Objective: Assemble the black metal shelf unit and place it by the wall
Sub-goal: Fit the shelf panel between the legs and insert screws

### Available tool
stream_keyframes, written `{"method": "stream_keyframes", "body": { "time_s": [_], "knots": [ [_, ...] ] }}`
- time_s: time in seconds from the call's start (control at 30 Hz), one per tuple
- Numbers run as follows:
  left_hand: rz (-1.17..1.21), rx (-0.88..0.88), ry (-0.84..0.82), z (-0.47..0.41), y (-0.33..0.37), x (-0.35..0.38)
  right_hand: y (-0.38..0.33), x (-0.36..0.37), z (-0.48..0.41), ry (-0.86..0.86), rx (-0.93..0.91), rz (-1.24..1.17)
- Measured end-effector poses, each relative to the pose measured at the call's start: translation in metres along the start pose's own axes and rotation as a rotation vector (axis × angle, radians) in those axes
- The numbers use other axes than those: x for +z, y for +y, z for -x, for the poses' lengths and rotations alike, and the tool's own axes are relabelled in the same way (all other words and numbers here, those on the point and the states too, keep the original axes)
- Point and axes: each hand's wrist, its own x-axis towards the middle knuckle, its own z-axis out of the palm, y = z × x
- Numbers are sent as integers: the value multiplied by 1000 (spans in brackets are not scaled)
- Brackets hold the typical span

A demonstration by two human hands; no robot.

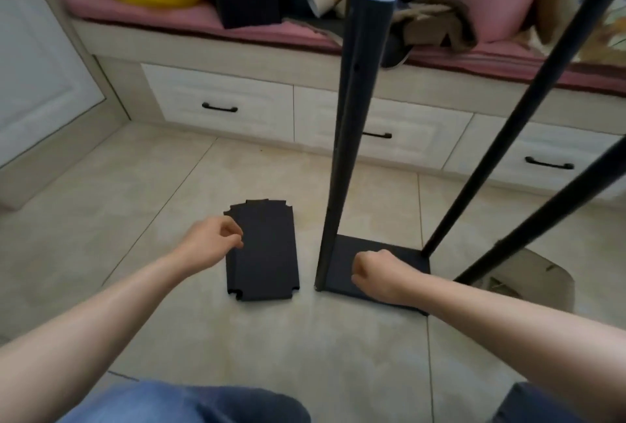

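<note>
Black metal parts stand and lie on the tiled floor (305,348) in front of you. The base panel (369,242) is flat on the tiles, and poles rise from its corners: the two left poles (350,124), the far right pole (508,124) and the near right pole (548,209). Just beside the base, but not touching it, lie the loose panels (267,253). They seem to be more than one, because their edges are a little offset.

Your left hand (216,241) is at the left edge of the loose panels, with the fingers curled in. I cannot tell if they pinch the edge or only touch it. Your right hand (374,270) is a closed fist resting on the base panel between the poles, and nothing shows inside it.

I judge that only the bottom level is built and that the step in hand is to take the next shelf. The next move calls for a firm grip on the top panel alone. You then bring it down over the pole tops so that each notched corner meets its pole. The right poles appear to lean outward, so they may need drawing in first.
</note>
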Motion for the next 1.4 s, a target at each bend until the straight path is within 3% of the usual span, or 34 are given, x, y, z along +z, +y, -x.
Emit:
{"method": "stream_keyframes", "body": {
  "time_s": [0.4,0.67,0.9,1.03,1.4],
  "knots": [
    [65,-287,-114,-59,-115,104,-50,122,-135,-309,54,-220],
    [316,-447,-18,-73,-127,144,-53,155,-179,-427,215,-529],
    [629,-604,96,-73,-121,157,-59,160,-180,-388,389,-896],
    [725,-679,201,-68,-115,153,-62,155,-167,-311,399,-1054],
    [1078,-674,14,-33,-81,88,-73,109,-125,-320,453,-1493]
  ]
}}
